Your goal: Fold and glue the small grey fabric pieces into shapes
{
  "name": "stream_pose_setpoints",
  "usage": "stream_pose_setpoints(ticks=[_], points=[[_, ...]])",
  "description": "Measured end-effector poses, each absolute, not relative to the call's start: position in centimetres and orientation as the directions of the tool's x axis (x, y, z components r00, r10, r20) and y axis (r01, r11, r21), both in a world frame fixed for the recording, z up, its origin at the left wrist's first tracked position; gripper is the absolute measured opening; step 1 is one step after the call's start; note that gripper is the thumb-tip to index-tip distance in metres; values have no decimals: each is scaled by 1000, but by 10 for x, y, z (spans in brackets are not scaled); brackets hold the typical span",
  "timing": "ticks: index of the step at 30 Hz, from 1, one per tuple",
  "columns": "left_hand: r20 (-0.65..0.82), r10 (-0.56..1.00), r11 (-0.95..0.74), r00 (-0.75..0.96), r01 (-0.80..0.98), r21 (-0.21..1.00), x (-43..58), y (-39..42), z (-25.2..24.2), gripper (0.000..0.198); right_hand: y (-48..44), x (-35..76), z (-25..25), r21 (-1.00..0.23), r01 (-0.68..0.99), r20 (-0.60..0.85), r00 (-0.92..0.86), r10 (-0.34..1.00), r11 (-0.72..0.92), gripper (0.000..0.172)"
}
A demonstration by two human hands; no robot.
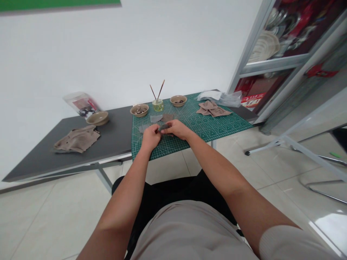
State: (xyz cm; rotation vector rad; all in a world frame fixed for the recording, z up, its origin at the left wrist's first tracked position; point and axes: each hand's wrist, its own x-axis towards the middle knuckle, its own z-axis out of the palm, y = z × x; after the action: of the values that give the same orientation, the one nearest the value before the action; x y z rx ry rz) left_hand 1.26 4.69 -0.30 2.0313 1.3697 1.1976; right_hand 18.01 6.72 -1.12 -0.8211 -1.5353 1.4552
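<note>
Both hands meet over the green cutting mat (217, 126) on the grey table (114, 139). My left hand (150, 137) and my right hand (176, 129) are closed in a pinch on a small dark grey piece of fabric (164, 127) held between them just above the mat. Two more small grey fabric pieces (162, 117) lie flat on the mat just beyond the hands. Another grey scrap (142, 128) lies to the left of my left hand.
Behind the hands stand a small glass jar with two sticks (158, 104) and two shallow bowls (139, 109), (178, 100). Beige cloth lies at the mat's right (213, 108) and the table's left (77, 139), near a third bowl (98, 117). A metal shelf (287, 54) stands right.
</note>
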Motion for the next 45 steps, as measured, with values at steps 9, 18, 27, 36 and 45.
stream_pose_setpoints(ticks=[9,18,27,36,45], points=[[289,947,-312,143,178,933,11,48,-5,15,70,183,-12,-977,-206,154,-480,864,59,37],[449,884,-467,127,281,839,9,45,-4,12,69,182,-14,-973,-221,168,-476,863,68,39],[423,891,-455,166,319,831,10,43,-1,8,67,183,-10,-981,-171,162,-465,871,91,42],[420,897,-441,134,304,845,11,45,-4,12,68,184,-11,-979,-200,141,-476,868,49,41],[453,881,-472,135,306,827,9,42,-2,13,64,184,-8,-972,-225,164,-448,879,67,42]])
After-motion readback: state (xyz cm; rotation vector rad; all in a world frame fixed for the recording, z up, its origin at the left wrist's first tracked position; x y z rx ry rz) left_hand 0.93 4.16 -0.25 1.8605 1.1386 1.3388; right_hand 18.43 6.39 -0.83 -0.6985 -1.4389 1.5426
